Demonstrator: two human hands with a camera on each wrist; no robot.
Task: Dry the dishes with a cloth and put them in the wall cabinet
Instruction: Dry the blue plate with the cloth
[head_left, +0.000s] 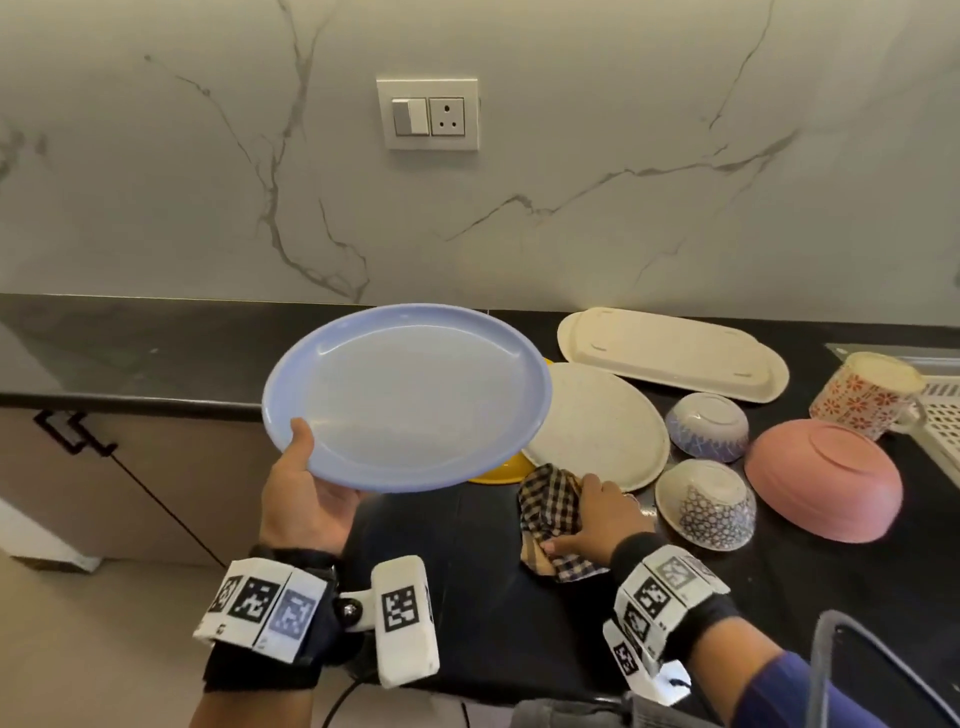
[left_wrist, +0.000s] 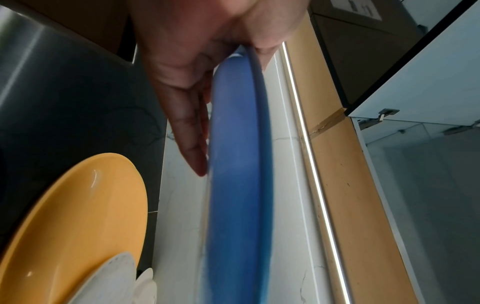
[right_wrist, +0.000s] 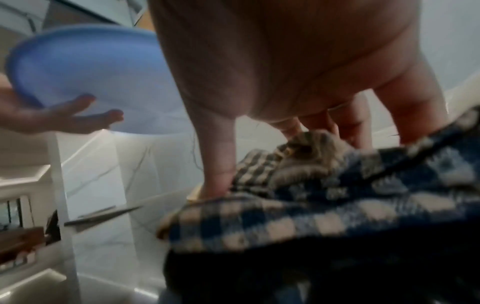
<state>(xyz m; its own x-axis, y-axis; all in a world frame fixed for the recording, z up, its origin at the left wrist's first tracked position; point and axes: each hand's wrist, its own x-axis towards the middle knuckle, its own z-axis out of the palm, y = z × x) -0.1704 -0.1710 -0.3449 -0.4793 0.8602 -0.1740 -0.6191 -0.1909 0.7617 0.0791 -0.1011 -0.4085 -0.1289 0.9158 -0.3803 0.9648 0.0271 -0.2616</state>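
My left hand (head_left: 307, 486) holds a light blue plate (head_left: 405, 400) by its near rim above the counter edge, thumb on top and fingers flat against the underside (left_wrist: 192, 131). The plate (left_wrist: 239, 185) is face up and slightly tilted. My right hand (head_left: 597, 517) lies over a bunched blue-and-cream checked cloth (head_left: 550, 501) on the black counter and grips it, thumb on its near edge. In the right wrist view my right hand's fingers (right_wrist: 350, 123) dig into the cloth (right_wrist: 311, 207), with the blue plate (right_wrist: 85, 67) to the left.
On the counter (head_left: 130, 353) lie a yellow plate (head_left: 493, 474) under a speckled cream plate (head_left: 597, 426), a cream tray (head_left: 670, 353), two upturned patterned bowls (head_left: 706, 426), a pink bowl (head_left: 826, 488), a flowered mug (head_left: 867, 395) and a white rack (head_left: 943, 415). An open wall cabinet (left_wrist: 428, 185) is overhead.
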